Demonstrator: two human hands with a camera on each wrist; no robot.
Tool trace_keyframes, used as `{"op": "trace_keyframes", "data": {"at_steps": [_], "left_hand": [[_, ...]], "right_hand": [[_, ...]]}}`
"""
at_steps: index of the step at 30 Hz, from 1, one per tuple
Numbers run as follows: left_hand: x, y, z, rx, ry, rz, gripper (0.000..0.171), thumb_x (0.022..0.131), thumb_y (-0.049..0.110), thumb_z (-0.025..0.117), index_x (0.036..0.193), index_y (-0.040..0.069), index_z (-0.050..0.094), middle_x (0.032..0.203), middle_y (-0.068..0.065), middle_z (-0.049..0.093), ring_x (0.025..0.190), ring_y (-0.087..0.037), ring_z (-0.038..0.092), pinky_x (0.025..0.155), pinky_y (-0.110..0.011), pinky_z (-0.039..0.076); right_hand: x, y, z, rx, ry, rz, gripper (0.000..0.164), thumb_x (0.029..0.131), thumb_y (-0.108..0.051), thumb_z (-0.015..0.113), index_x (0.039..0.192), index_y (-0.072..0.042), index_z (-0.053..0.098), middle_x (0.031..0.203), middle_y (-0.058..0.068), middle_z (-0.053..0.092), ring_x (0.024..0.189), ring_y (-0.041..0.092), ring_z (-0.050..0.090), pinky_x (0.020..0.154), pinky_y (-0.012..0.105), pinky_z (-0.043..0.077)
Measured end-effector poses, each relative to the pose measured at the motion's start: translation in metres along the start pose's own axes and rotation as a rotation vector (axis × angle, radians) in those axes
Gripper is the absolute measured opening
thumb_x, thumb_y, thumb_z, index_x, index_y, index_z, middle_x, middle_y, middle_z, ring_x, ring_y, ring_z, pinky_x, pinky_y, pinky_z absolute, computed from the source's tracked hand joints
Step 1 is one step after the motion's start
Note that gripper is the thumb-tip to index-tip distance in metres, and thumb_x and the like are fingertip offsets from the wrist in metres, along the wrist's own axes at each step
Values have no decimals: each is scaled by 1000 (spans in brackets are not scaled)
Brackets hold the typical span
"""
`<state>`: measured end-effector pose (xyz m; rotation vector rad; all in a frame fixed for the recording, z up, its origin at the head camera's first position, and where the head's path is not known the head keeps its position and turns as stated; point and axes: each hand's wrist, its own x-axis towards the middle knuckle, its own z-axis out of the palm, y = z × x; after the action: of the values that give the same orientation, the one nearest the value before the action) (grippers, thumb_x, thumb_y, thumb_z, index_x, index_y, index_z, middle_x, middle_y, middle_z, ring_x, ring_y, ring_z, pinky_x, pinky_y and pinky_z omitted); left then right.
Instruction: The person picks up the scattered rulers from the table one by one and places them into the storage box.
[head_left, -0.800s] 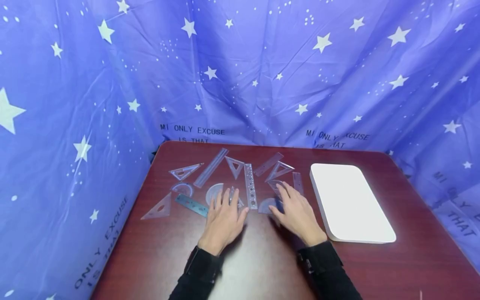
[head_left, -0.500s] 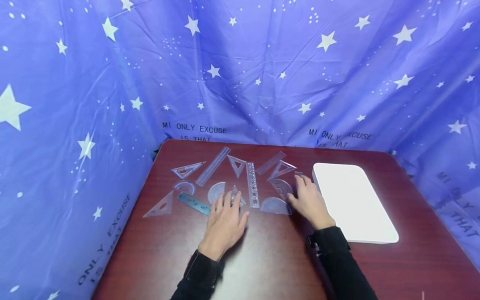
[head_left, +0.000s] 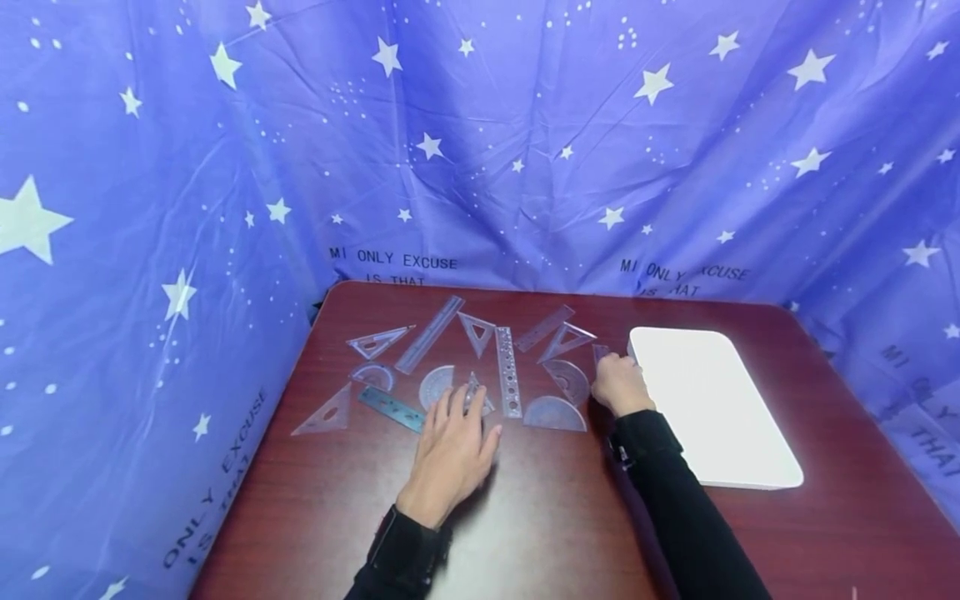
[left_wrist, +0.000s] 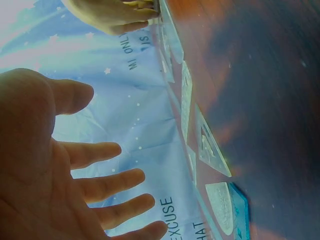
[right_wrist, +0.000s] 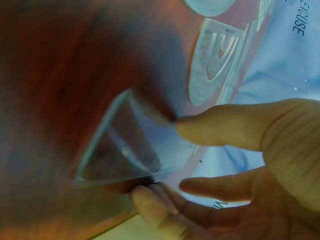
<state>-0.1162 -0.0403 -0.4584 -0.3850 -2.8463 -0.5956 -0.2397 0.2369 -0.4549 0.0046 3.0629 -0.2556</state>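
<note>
My right hand (head_left: 621,385) is at the near-left side of the white board, pinching a short clear ruler (right_wrist: 135,142) between thumb and fingers. One end of that ruler sticks out past the hand in the head view; the rest is covered. Slightly curved and spread, the fingers of my left hand (head_left: 450,454) hover over the table holding nothing. Under and just beyond them lie a small clear set square (head_left: 480,400), a clear protractor (head_left: 437,385) and a teal ruler (head_left: 390,408). Left of my right hand are two more protractors, a tilted one (head_left: 567,380) and a flat-edged one (head_left: 555,414).
A white rounded board (head_left: 712,408) lies on the right of the dark red table (head_left: 525,517). Further back are a long ruler (head_left: 430,333), a ruler with holes (head_left: 508,372) and several set squares, one (head_left: 326,414) at far left. Starry blue curtains (head_left: 510,125) surround the table.
My right hand has moved right from over the protractors to the short ruler beside the board, and its fingers have closed on it. The left hand has stayed nearly in place.
</note>
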Motion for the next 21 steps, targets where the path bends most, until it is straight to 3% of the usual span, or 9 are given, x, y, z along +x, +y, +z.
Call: {"op": "trace_keyframes", "data": {"at_steps": [5,10,15,21], "left_hand": [[0,3,1,-14,4,10,60,107,37,62,155,2,53,156,-27,54,148,-49,48,123,-62,40],[-1,5,-1,-34,-3,2,60,107,37,61,155,2,53,158,-28,52,148,-50,47,124,-63,38],[-4,6,-2,-50,-7,-3,61,107,37,61,156,2,52,159,-27,51,149,-50,47,124,-63,38],[-7,6,-4,-72,-17,-13,60,107,36,61,155,2,52,159,-28,51,148,-49,46,124,-63,38]], "right_hand": [[10,-5,-1,-16,-80,71,33,89,-2,54,108,19,69,120,46,65,109,60,65,89,65,60],[16,-9,-1,13,-123,157,36,88,-5,57,114,17,69,127,47,61,117,59,62,89,63,60],[13,-8,-3,18,-73,127,36,83,-9,68,108,17,70,121,45,66,110,58,65,87,62,60],[15,9,0,85,-27,84,31,75,-20,79,84,8,71,107,41,71,96,56,70,79,61,61]]}}
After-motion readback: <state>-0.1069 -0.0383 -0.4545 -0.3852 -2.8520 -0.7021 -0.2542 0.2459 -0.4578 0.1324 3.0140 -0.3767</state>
